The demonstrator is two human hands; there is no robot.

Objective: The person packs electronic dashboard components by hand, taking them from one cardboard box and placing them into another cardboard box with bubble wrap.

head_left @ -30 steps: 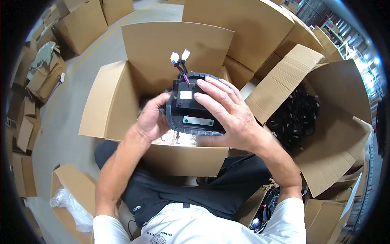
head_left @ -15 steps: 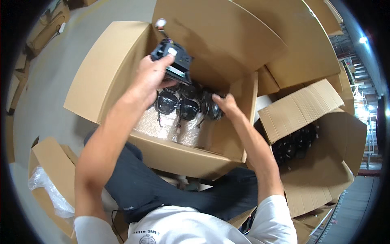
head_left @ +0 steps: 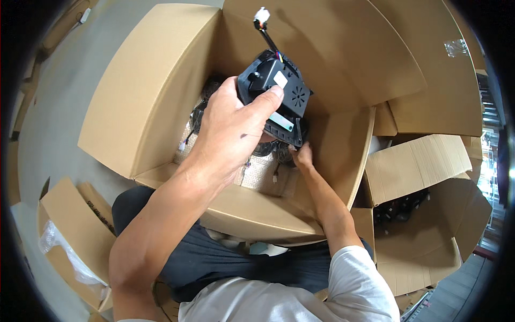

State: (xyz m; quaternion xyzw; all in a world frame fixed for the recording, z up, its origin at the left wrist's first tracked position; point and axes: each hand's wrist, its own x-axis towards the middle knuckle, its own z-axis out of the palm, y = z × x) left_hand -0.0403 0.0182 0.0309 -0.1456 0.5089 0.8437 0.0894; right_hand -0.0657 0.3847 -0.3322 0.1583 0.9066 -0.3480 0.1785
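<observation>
My left hand point(head_left: 228, 121) grips a black plastic electronic unit point(head_left: 300, 96) over the large open carton, its thumb on top near a small white label. The unit has a round vent pattern, and a short cable with a white connector point(head_left: 262, 15) sticks up from its far end. Inside the carton, close to the unit's lower corner, is my right hand point(head_left: 303, 155); its fingers are mostly hidden, so I cannot tell what they hold. Beneath, several black units point(head_left: 263, 149) in clear bags lie on bubble wrap point(head_left: 258, 176), partly covered by my left arm and the held unit.
The large carton point(head_left: 257, 214) stands before my legs with its flaps raised. At the right, another open carton point(head_left: 418, 241) holds a pile of black parts point(head_left: 402, 210). A smaller carton point(head_left: 75, 225) with clear bubble wrap point(head_left: 75, 257) sits at the left on the grey floor point(head_left: 59, 129).
My left hand has brought the black unit nearer and to the right, its vented face now showing. My right hand sits slightly lower in the carton, its fingers now mostly hidden. The view has shifted.
</observation>
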